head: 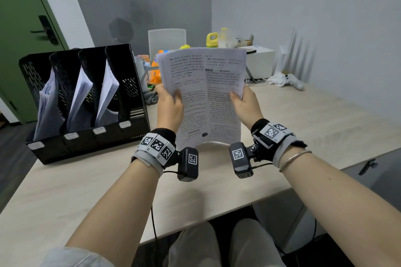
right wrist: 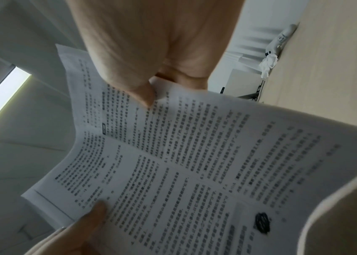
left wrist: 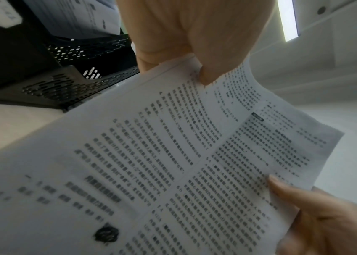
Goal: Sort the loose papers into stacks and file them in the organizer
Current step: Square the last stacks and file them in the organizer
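Above the table [head: 303, 128], left hand [head: 170, 107] and right hand [head: 246, 106], each grip pinching printed papers [head: 206, 93]

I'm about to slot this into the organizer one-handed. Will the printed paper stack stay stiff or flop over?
Probably floppy: the printed paper stack already curls under at its bottom edge though the left hand and right hand both pinch its sides. It looks thin, so likely light. Papers already in the organizer slump sideways, so expect this one to lean too.

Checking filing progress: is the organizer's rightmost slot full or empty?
Empty: the organizer's rightmost slot shows only black mesh wall, while the three other slots hold papers.
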`<state>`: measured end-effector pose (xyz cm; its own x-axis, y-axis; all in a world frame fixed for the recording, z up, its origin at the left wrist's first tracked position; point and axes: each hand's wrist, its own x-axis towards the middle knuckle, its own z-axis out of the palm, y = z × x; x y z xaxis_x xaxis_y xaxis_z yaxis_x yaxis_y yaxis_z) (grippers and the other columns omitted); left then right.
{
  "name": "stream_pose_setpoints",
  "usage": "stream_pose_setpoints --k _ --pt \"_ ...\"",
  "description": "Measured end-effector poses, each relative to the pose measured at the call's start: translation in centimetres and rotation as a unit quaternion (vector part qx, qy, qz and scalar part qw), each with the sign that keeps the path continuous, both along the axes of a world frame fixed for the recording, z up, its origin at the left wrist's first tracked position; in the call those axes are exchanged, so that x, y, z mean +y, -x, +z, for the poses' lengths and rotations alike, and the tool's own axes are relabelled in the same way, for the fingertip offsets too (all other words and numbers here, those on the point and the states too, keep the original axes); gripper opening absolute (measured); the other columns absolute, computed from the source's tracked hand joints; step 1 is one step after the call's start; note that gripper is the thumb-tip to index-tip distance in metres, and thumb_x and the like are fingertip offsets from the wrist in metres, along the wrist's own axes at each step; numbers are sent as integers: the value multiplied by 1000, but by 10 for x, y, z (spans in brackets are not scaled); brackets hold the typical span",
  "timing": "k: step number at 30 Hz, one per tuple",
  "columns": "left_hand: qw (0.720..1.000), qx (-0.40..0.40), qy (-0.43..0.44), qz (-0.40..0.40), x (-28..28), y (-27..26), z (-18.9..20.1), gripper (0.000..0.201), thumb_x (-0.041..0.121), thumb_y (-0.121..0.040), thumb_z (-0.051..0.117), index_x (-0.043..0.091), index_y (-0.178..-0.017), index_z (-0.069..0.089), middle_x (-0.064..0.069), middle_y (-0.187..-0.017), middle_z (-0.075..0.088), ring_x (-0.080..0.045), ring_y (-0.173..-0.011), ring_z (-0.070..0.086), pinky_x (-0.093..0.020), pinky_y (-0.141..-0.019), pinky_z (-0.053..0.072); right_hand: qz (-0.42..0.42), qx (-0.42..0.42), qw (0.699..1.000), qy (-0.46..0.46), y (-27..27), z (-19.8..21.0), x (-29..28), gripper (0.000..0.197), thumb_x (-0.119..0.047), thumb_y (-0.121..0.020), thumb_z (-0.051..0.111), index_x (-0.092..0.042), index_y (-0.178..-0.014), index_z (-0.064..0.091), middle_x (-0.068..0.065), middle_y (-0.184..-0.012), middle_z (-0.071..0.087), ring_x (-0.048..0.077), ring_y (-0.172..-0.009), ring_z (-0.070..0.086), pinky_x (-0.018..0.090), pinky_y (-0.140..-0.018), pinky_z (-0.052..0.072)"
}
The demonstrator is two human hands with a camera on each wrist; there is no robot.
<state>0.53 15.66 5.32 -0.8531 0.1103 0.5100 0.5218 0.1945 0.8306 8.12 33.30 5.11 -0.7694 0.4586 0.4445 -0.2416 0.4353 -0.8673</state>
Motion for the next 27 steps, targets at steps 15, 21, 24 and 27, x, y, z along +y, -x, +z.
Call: stream_pose_setpoints --k 15,21,24,27 --pt "996 -64 41 -43 3 2 -21 20 13 -99 40 3 -116 37 13 -91 41 -11 -97 47 -27 -82 41 10 -78 997 -3 0 -13 6 26 -10 -96 43 -6 -119 55 6 -113 62 22 -106 58 34 -91 48" --pt "995 -79 15 -53 1 1 -24 19 18 -99 44 10 -106 28 16 -90 38 -13 -99 47 -29 -83 42 -14 -41 999 27 3 -15 5 31 -10 -94 45 -9 -125 45 3 -115 60 18 -106 57 33 -90 47" --pt "995 -83 12 -57 2 0 -24 19 18 -99 43 11 -108 28 20 -90 35 -8 -96 45 -23 -82 39 -14 -48 998 30 2 -17 5 28 -11 -96 43 -8 -124 46 1 -111 60 17 -104 57 32 -89 47" --pt "994 -91 11 -64 1 1 -24 24 20 -98 45 8 -114 33 20 -90 37 -8 -98 45 -23 -82 40 -19 -61 998 26 4 -23 5 27 -15 -95 45 -9 -121 48 4 -111 61 20 -104 58 39 -91 49"
